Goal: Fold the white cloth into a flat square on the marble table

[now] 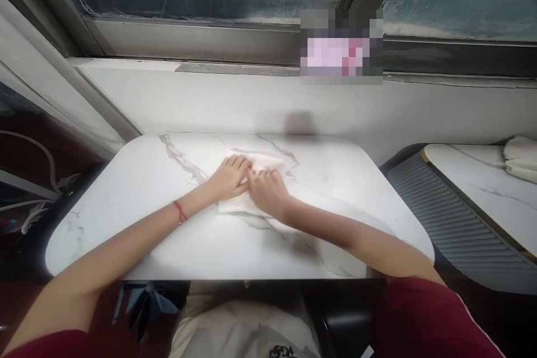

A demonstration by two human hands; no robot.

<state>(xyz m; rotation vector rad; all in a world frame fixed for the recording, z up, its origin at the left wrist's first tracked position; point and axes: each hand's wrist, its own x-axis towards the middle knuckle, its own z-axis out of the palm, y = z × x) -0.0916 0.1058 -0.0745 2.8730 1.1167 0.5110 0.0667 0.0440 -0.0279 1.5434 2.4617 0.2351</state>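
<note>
A: Nearest us, we're seeing red sleeves, then a red string bracelet (179, 211) on the left wrist.

B: And we're watching the left hand (229, 178) lying flat, fingers extended, pressing the white cloth (262, 163) mid-table (126, 207).

A: The right hand (268, 190) is curling loosely on that cloth; we're unable to tell whether it's pinching anything. Beyond, the window.

No legible text — none anywhere.

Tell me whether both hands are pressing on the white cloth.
Yes: the left hand and right hand both lie flat on the cloth on the table.
</note>
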